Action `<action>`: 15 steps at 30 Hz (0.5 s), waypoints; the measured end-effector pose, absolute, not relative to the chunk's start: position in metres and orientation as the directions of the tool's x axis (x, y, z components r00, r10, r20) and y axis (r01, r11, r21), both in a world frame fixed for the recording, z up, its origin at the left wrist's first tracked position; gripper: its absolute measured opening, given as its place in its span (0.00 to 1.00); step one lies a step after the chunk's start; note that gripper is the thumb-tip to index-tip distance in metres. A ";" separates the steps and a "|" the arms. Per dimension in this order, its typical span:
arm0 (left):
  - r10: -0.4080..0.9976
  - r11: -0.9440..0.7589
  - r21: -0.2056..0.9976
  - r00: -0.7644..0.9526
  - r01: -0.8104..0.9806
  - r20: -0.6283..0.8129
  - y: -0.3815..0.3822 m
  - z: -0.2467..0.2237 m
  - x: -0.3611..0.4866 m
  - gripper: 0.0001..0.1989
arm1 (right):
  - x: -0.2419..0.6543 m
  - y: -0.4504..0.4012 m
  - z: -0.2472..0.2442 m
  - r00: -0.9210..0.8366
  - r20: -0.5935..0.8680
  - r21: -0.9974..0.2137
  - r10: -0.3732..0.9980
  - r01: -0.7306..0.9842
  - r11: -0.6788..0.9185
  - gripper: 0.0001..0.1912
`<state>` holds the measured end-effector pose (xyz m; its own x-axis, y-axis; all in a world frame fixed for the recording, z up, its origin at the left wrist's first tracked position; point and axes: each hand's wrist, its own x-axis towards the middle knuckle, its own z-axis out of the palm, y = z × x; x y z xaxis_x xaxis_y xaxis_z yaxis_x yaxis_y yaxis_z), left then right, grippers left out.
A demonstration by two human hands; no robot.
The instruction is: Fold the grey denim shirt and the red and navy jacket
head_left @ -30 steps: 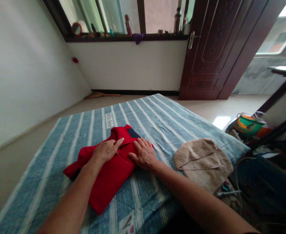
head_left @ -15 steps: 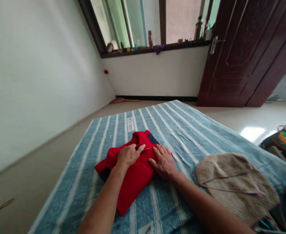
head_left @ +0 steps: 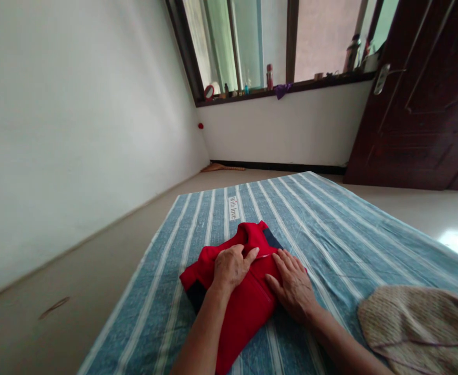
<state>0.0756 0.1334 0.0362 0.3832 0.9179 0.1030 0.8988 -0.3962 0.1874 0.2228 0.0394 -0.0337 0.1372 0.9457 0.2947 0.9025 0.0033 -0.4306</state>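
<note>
A folded red garment [head_left: 248, 312] with dark navy patches lies on the striped blue cloth [head_left: 166, 281] in front of me. A short zipper shows near its collar. On the upper left of the garment rests my left hand [head_left: 231, 264], thumb held apart and the other fingers bent, their tips partly hidden. My right hand [head_left: 294, 285] lies flat on the garment's right side with its fingers stretched out. Both palms face down and press on the fabric.
A beige knitted item [head_left: 420, 323] lies at the right of the cloth. Bottles and small things, among them a pink bottle [head_left: 269, 77], stand on the windowsill. A dark red door [head_left: 420, 114] is at the right, a broom [head_left: 221, 167] by the far wall.
The whole view has shifted, so the hands and garment appear farther right and lower. Both hands keep their places on the garment.
</note>
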 end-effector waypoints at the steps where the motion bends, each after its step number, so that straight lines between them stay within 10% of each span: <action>1: 0.917 -0.397 0.189 0.381 0.898 0.114 0.133 0.035 0.075 0.27 | 0.223 0.039 -0.034 0.139 0.298 -0.425 0.945 0.905 0.001 0.31; 15: 0.908 -0.416 0.233 0.385 0.879 0.168 0.129 0.033 0.071 0.26 | 0.221 0.038 -0.039 0.138 0.340 -0.391 0.930 0.920 0.007 0.31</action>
